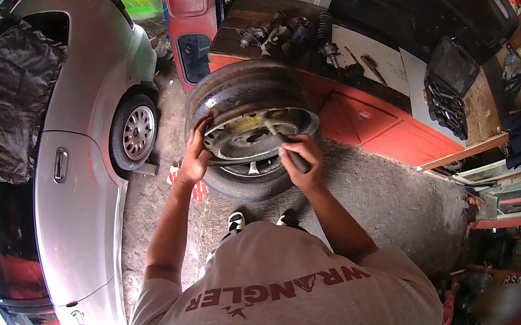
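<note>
A bare steel wheel rim (244, 86) leans tilted on top of a tyre (247, 189) that lies on the floor in front of me. Its dished inner face is turned toward me and looks dull and worn, with yellowish patches. My left hand (194, 157) grips the rim's left edge, fingers curled over the lip. In my right hand (304, 160) is a slim hand tool (297, 156) with a black handle, its far end angled into the dish of the rim. Whether that end is a blade or bristles, I cannot tell.
A silver car (72, 134) stands on the left, with a dark cover (12, 103) over part of it. Beyond the rim, a red workbench (360, 123) holds greasy parts, a shock absorber (325, 32) and a brush (372, 67). An open tool case (450, 81) sits at the right.
</note>
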`<state>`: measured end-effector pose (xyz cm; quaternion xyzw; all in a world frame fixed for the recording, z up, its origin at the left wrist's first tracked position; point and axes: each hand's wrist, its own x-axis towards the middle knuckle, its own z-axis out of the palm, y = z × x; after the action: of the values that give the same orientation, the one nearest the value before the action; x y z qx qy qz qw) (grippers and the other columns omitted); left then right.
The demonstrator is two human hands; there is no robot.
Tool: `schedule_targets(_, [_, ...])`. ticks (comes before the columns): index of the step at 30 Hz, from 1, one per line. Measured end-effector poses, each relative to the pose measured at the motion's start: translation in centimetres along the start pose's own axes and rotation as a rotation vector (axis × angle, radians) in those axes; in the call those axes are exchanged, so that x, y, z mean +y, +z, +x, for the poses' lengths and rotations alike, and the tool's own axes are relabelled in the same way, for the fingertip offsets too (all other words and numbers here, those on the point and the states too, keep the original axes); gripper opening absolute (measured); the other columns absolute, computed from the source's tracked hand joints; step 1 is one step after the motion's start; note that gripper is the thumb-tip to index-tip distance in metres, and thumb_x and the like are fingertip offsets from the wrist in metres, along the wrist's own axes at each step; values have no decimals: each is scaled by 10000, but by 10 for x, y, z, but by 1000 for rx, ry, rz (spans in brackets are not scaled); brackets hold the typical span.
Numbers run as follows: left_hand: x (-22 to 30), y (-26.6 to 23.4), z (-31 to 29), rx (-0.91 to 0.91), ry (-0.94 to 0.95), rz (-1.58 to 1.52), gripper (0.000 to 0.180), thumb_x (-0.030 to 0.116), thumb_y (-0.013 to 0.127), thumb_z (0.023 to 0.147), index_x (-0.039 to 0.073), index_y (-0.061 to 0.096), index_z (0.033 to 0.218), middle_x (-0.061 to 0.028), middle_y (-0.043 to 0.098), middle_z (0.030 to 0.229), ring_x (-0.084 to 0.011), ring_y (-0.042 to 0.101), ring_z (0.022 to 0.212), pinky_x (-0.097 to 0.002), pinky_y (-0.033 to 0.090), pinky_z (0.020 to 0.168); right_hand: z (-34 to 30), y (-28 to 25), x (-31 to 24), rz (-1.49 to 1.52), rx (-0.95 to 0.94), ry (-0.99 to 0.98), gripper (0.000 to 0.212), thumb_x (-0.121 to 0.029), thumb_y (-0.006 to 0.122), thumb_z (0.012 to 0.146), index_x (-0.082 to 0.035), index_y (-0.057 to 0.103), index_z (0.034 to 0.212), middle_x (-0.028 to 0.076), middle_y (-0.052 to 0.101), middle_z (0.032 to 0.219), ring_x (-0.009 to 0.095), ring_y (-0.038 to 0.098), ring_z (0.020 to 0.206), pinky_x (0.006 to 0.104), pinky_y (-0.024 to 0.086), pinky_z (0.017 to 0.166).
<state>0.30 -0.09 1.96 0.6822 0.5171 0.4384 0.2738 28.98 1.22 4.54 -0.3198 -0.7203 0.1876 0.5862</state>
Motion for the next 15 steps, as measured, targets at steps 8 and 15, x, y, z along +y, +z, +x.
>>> schedule_targets(8, [3, 1, 3, 26, -35, -41, 809, 118, 435, 664, -44, 320, 1449, -217, 324, 1493, -323, 236, 1446, -373, 148, 1191, 10, -14, 31, -166, 91, -59, 149, 24, 721, 769, -49, 680, 893, 127, 654, 946, 287, 658, 876, 358, 517, 775])
schedule_targets(15, [1, 3, 0, 60, 14, -15, 767, 61, 452, 664, -15, 368, 1422, -232, 363, 1444, -372, 290, 1403, -389, 199, 1178, -5, -40, 54, -132, 8, -44, 177, 48, 708, 756, -50, 677, 900, 126, 675, 933, 317, 645, 960, 394, 519, 832])
